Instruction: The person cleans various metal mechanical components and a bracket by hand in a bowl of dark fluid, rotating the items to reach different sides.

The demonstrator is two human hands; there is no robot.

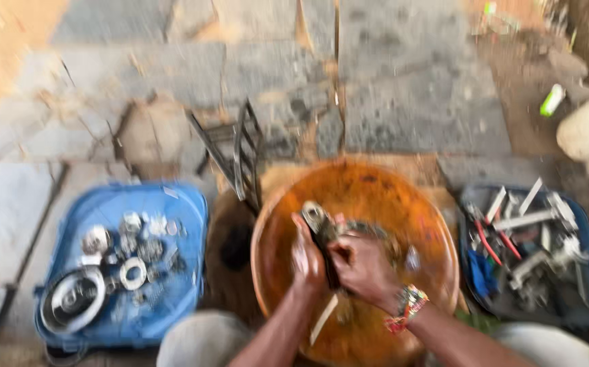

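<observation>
- Head view looked down on a round orange-brown basin (376, 197) set on stone paving (410, 102), the whole picture blurred by motion.
- Left hand (306, 261) was over the basin's near middle, its fingers curled around a dark, greasy metal part (322, 231) that stood tilted, its upper end pointing away from the person.
- Right hand (362, 268), with a beaded multicoloured wristband (408, 307), was just beside the left and touching the same part; its fingers looked closed on the part's lower end, though blur hid the exact grip.
- A pale flat stick (324, 319) lay in the basin below the hands.
- Left of the basin sat a blue tray (179, 204) holding metal rings, bearings and a large round pulley-like disc (74, 306).
- Right of the basin, a dark tray (583, 224) held wrenches, red-handled pliers and other tools.
- A black metal frame (237, 153) stood just behind the basin's left rim.
- A green and white cylinder (551, 100) lay on the ground at the far right, well apart from the hands.
</observation>
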